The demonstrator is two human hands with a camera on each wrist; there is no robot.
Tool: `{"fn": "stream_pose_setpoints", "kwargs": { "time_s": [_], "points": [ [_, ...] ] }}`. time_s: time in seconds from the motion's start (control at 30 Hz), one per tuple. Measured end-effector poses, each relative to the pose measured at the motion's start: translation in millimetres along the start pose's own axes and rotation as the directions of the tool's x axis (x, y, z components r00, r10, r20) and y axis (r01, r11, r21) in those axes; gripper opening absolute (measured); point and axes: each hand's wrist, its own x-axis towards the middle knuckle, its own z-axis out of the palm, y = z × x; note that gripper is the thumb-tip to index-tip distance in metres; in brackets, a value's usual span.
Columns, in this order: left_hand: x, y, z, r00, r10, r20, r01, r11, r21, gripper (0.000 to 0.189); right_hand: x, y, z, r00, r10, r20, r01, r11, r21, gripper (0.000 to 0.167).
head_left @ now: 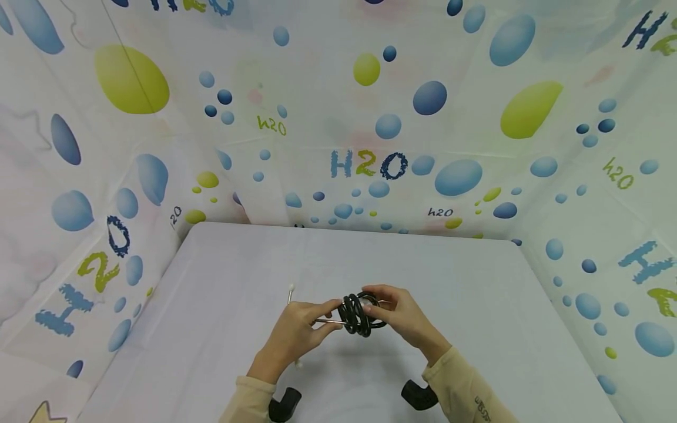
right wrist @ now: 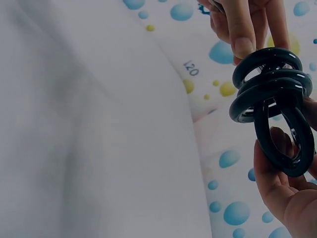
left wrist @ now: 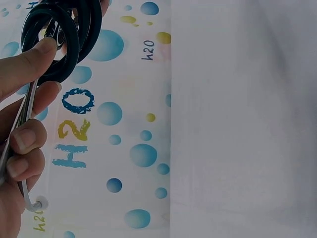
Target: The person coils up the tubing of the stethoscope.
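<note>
A stethoscope is held up above the table between both hands, its black tubing (head_left: 355, 316) wound into a compact coil. My left hand (head_left: 301, 326) pinches the metal ear tubes (left wrist: 29, 99) where they meet the coil, thumb on one side and fingers curled behind. One pale ear tip (head_left: 291, 286) pokes out beyond that hand, and another ear tip (head_left: 298, 364) shows below it. On the other side, my right hand (head_left: 399, 312) grips the coil, its fingers around a hanging tubing loop (right wrist: 285, 136). The chest piece cannot be made out clearly.
The white table (head_left: 238, 258) lies beneath the hands. A printed curtain (head_left: 317, 106) with blue and green drops surrounds it at the back and sides. Black devices (head_left: 285, 404) sit at both wrists.
</note>
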Motion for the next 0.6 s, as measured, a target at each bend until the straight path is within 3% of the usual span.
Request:
{"fn": "stream_pose_setpoints", "kwargs": {
  "time_s": [0.6],
  "points": [
    [0.0,2.0,2.1,0.996,-0.083,0.035,0.083,0.997,0.004,0.043,2.1,4.3,0.4,1.0,0.02,-0.024,-0.02,0.999,0.031,0.047]
  ]
}}
